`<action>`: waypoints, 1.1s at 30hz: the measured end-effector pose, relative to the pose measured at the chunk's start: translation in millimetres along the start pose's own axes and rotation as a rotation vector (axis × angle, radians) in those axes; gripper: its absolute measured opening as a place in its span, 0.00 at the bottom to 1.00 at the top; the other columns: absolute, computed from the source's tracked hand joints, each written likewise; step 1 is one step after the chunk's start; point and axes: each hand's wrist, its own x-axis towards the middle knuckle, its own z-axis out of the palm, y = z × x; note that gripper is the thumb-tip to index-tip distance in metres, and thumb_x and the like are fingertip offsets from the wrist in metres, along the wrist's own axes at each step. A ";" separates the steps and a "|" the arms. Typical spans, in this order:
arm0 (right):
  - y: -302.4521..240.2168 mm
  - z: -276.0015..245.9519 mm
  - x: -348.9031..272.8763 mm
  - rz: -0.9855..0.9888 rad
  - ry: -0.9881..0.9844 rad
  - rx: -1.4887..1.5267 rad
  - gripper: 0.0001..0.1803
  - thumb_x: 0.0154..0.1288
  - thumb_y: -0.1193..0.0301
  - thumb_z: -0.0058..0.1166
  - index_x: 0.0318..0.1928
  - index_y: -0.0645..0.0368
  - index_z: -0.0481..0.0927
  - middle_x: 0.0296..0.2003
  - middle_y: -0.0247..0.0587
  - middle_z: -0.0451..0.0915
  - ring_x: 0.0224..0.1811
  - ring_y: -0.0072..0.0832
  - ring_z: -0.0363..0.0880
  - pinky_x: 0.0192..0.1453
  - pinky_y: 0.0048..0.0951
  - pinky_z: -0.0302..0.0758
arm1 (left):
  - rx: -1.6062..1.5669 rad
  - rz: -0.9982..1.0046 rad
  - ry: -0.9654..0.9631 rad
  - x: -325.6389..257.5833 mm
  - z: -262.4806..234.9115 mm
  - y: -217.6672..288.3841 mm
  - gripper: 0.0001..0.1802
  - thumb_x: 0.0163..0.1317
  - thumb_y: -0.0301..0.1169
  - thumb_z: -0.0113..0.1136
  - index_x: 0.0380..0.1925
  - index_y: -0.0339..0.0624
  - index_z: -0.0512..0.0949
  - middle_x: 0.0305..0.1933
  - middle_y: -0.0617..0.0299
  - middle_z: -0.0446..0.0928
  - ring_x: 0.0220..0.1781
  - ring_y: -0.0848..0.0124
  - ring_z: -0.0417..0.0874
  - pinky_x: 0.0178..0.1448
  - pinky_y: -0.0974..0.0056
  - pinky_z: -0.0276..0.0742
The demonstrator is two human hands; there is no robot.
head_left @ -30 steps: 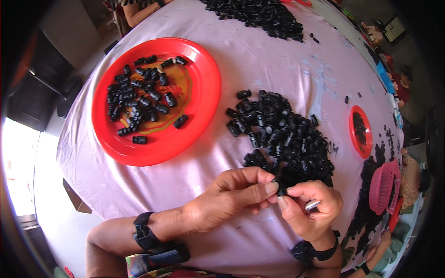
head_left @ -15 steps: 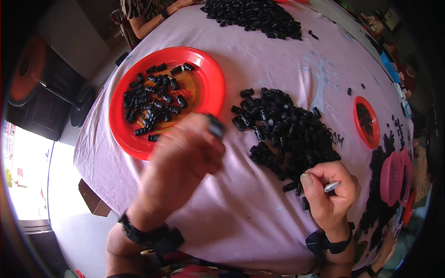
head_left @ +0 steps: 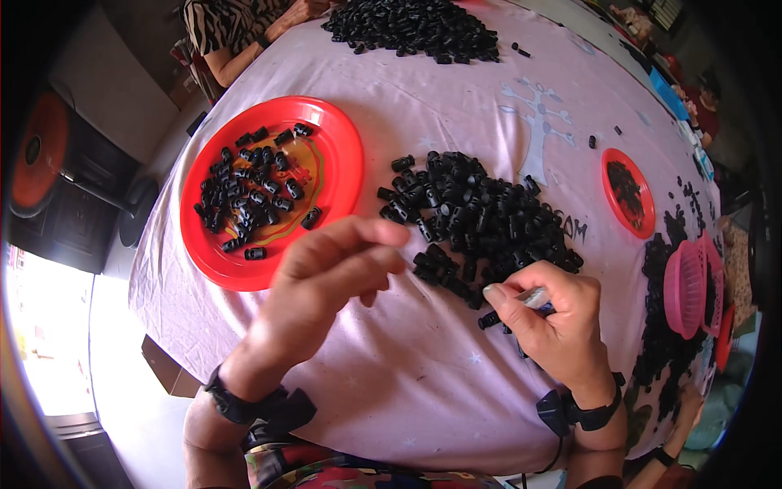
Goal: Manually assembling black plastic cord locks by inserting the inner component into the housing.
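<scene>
Red plate (head_left: 346, 175) holds a few dozen black parts; main pile (head_left: 489, 220) looks mostly unsorted. Left hand (head_left: 334, 273) loosely open and empty; right hand (head_left: 554, 314) pinches a small metal tool (head_left: 533, 296) at the pile edge.

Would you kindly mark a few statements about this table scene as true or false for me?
1. The large red plate holds small black parts. True.
2. The right hand is empty. False: it pinches a small silvery piece, next to the pile of black parts.
3. The left hand rests flat inside the red plate. False: it is raised over the tablecloth, between plate and pile.
4. Both wrists wear dark bands. True.
5. A pink basket stands to the right. True.
</scene>
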 end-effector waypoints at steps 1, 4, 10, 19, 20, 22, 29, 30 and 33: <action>3.1 1.9 -0.3 -0.019 -0.016 -0.002 0.08 0.55 0.74 0.65 0.29 0.64 0.79 0.21 0.41 0.81 0.24 0.26 0.83 0.26 0.23 0.74 | 0.180 0.010 -0.008 5.4 9.5 0.8 0.10 0.64 0.24 0.54 0.45 0.36 0.77 0.38 0.66 0.78 0.37 0.79 0.77 0.43 0.72 0.73; 4.3 2.5 -0.6 -0.050 -0.033 0.002 0.08 0.53 0.75 0.65 0.31 0.63 0.79 0.24 0.42 0.82 0.26 0.29 0.84 0.27 0.25 0.76 | 0.756 0.239 -0.056 14.7 15.4 -17.4 0.15 0.56 0.19 0.58 0.45 0.39 0.79 0.37 0.62 0.75 0.35 0.75 0.78 0.38 0.70 0.74; 1.5 7.0 -1.8 -0.031 -0.043 0.012 0.10 0.51 0.79 0.63 0.36 0.64 0.78 0.28 0.44 0.83 0.30 0.29 0.86 0.31 0.25 0.79 | 0.983 0.333 -0.093 18.9 12.8 -29.4 0.13 0.51 0.18 0.61 0.39 0.38 0.79 0.37 0.57 0.72 0.35 0.67 0.79 0.39 0.65 0.75; 1.0 9.4 -1.3 -0.066 -0.120 0.045 0.13 0.51 0.79 0.63 0.39 0.64 0.78 0.27 0.42 0.82 0.27 0.25 0.84 0.30 0.22 0.79 | 0.786 0.362 -0.031 17.0 11.9 -25.0 0.09 0.59 0.23 0.60 0.40 0.38 0.77 0.36 0.62 0.75 0.33 0.75 0.77 0.36 0.69 0.72; 1.2 9.5 -1.1 -0.060 -0.130 0.068 0.14 0.51 0.79 0.64 0.40 0.64 0.78 0.27 0.41 0.82 0.25 0.23 0.83 0.28 0.22 0.78 | 0.779 0.361 -0.034 16.7 12.7 -26.3 0.09 0.59 0.23 0.60 0.40 0.38 0.77 0.36 0.62 0.75 0.33 0.75 0.77 0.36 0.69 0.72; -3.3 5.5 0.5 -0.086 -0.154 0.064 0.17 0.50 0.78 0.66 0.43 0.64 0.78 0.26 0.40 0.82 0.23 0.20 0.81 0.26 0.21 0.76 | 0.143 -0.024 -0.121 15.0 14.7 -29.2 0.08 0.65 0.31 0.57 0.42 0.40 0.77 0.33 0.68 0.75 0.31 0.81 0.74 0.34 0.74 0.69; 3.2 13.6 1.9 -0.203 -0.180 0.095 0.27 0.46 0.73 0.71 0.49 0.64 0.78 0.18 0.31 0.75 0.14 0.14 0.70 0.18 0.16 0.65 | -0.282 -0.390 -0.224 9.3 23.0 -32.0 0.16 0.68 0.44 0.53 0.42 0.42 0.76 0.29 0.72 0.73 0.29 0.84 0.70 0.33 0.77 0.66; 3.7 13.0 2.9 -0.209 -0.217 0.089 0.28 0.46 0.75 0.71 0.51 0.64 0.76 0.22 0.34 0.80 0.14 0.15 0.75 0.18 0.17 0.69 | -0.286 -0.391 -0.224 9.7 22.7 -33.7 0.16 0.68 0.44 0.53 0.42 0.42 0.76 0.29 0.72 0.73 0.29 0.84 0.70 0.33 0.77 0.66; 4.4 15.2 4.8 -0.202 -0.206 0.095 0.26 0.47 0.76 0.70 0.50 0.63 0.77 0.21 0.35 0.80 0.14 0.16 0.75 0.18 0.18 0.70 | -0.278 -0.410 -0.273 11.2 21.7 -40.1 0.16 0.68 0.44 0.53 0.42 0.42 0.76 0.30 0.72 0.73 0.30 0.84 0.71 0.33 0.77 0.67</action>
